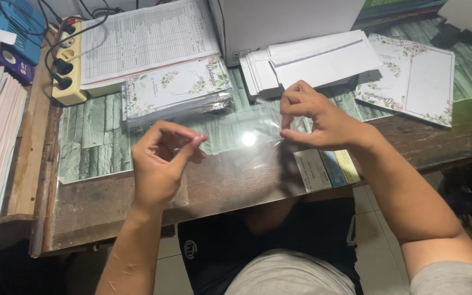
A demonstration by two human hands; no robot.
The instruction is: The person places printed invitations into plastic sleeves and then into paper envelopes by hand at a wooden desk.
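Spanning the whole view, a wooden desk (411, 143) carried a green plank-patterned mat (96, 136) under glass. At far left lay a printed form sheet (146, 38); near it sat a wrapped stack of floral invitation cards (176, 90). A loose floral card (411, 76) lay far right, beside a pile of white envelopes (315, 60). A power strip (66, 65) stood at the far left edge. Between the hands, a clear plastic sleeve (244, 145) was stretched just above the desk's near centre. The left hand (162, 161) pinched its left edge; the right hand (315, 117) pinched its right edge, fingers curled.
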